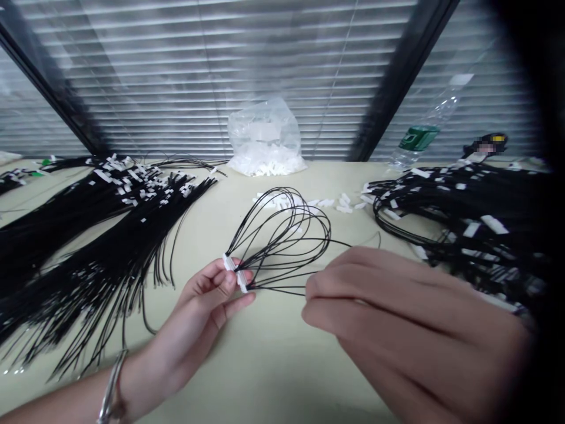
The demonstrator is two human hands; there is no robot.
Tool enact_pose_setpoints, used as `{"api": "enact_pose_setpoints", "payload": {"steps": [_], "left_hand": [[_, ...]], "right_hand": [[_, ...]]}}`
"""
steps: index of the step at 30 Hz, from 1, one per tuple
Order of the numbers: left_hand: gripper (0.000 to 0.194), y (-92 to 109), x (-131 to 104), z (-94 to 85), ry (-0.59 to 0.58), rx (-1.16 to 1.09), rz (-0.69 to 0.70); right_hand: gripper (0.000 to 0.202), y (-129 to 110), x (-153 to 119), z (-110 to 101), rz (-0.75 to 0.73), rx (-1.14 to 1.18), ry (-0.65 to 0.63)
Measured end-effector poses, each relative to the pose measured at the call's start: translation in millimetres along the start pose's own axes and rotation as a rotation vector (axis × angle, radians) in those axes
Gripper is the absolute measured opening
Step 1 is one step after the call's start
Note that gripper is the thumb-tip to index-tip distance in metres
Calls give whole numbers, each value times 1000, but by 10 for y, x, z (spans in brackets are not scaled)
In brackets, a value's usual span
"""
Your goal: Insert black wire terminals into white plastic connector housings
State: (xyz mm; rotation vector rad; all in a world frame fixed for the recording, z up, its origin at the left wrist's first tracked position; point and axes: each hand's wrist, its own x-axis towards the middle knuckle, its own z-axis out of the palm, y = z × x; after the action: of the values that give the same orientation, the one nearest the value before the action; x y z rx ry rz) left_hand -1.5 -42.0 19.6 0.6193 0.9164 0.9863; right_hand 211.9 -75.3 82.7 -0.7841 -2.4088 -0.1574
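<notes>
My left hand [200, 309] pinches a long white plastic connector [241, 281] between thumb and fingers above the table. From the connector, thin black wires [327, 227] rise and bend over in wide loops to the right. Large and close to the camera, my right hand [406, 318] is closed, its fingers pressed together where several of these wires reach it. Its fingers cover the wire ends there, so they are hidden.
Bundles of black wires [145, 241] with white connectors lie on the left; another heap [468, 218] lies on the right. At the back stand a clear bag [265, 138] of small white parts and a green-labelled bottle [419, 138]. Loose white connectors [344, 203] lie on the table [273, 365].
</notes>
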Motion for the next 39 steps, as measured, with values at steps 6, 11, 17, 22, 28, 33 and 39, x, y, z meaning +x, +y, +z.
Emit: {"api": "enact_pose_setpoints", "payload": {"steps": [6, 11, 17, 22, 28, 33, 39], "left_hand": [[10, 12, 15, -21, 11, -19, 1], [11, 22, 14, -27, 4, 14, -29], [10, 17, 4, -27, -65, 63, -88], [13, 1, 32, -53, -39, 28, -109], [14, -3, 36, -61, -42, -11, -121], [12, 3, 44, -69, -84, -11, -111], [11, 7, 36, -46, -93, 19, -101]], "right_hand": [[20, 30, -7, 222, -1, -202, -286], [23, 79, -7, 236, 19, -200, -347], [22, 110, 6, 265, -20, -358, -82], [20, 147, -23, 379, -63, -302, -39], [20, 158, -51, 422, 57, -99, -331], [27, 135, -8, 353, 75, -21, -388], [29, 68, 38, 255, 68, -92, -421]]}}
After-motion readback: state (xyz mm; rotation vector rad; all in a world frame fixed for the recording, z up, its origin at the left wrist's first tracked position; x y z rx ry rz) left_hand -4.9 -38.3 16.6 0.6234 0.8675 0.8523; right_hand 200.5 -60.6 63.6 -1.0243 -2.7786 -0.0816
